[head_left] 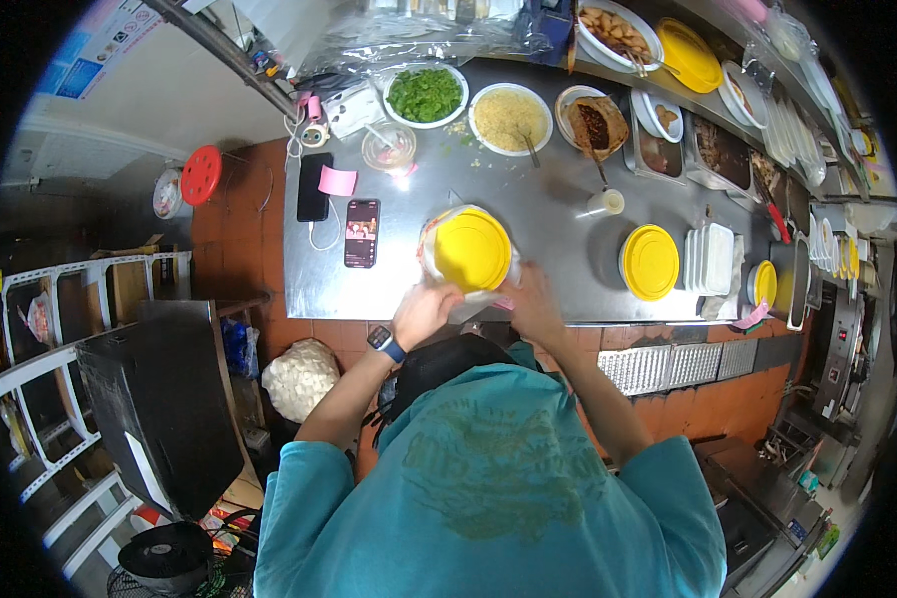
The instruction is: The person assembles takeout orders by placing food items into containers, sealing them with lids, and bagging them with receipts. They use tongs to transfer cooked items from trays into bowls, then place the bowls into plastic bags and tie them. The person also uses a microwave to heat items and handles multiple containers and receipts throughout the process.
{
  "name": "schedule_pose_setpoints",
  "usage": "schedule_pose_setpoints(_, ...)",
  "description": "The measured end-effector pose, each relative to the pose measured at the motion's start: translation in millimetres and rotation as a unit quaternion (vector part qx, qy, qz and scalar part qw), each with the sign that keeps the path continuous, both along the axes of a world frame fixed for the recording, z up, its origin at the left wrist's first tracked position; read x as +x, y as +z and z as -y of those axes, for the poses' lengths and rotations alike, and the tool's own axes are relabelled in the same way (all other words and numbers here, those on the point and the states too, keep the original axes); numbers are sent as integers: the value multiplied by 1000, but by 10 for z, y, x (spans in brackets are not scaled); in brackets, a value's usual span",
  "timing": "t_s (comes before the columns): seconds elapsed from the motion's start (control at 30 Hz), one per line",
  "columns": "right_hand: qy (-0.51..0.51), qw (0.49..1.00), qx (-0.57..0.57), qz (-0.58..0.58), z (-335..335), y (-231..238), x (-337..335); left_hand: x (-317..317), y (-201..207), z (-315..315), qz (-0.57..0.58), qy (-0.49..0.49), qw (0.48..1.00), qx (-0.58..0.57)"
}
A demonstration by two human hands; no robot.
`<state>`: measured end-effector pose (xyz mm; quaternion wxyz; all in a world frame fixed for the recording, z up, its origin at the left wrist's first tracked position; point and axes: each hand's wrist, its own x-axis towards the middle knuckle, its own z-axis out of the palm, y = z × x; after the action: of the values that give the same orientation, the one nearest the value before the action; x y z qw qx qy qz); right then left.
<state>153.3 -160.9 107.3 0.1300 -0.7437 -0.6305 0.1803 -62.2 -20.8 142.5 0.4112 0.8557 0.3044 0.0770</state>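
A round tub with a yellow lid [473,249] sits in a thin plastic bag [431,261] near the front edge of the steel table. My left hand [427,313], with a watch on the wrist, is closed on the bag's near left edge. At the near right side, my right hand [535,305] has its fingers closed on the bag, somewhat blurred. A bit of pink shows beside those fingers. The bag's lower part and the tub's sides are mostly hidden.
Bowls of chopped greens [427,96], minced garlic [511,119] and dark sauce [598,122] line the back. A phone [361,233] lies to the left. Another yellow-lidded tub [650,262] and stacked white lids [710,257] stand to the right. A shelf hangs at back right.
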Motion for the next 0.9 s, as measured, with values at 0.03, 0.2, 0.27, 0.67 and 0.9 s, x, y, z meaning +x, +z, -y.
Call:
schedule_pose_setpoints(0.03,-32,998,16,58,-34,33,69,-22,46,-43,24,17,1000,10)
schedule_pose_setpoints(0.2,-122,978,126,116,-440,68,364,-107,178,-225,67,121,988,73)
schedule_pose_setpoints(0.27,-175,969,169,-46,-599,50,402,-76,149,-294,94,202,953,206)
schedule_pose_setpoints(0.67,-258,937,144,-189,-509,328,331,-20,241,-608,-1,244,967,76)
schedule_pose_setpoints(0.9,-235,952,19,-197,-467,413,213,119,877,-915,-96,156,983,18)
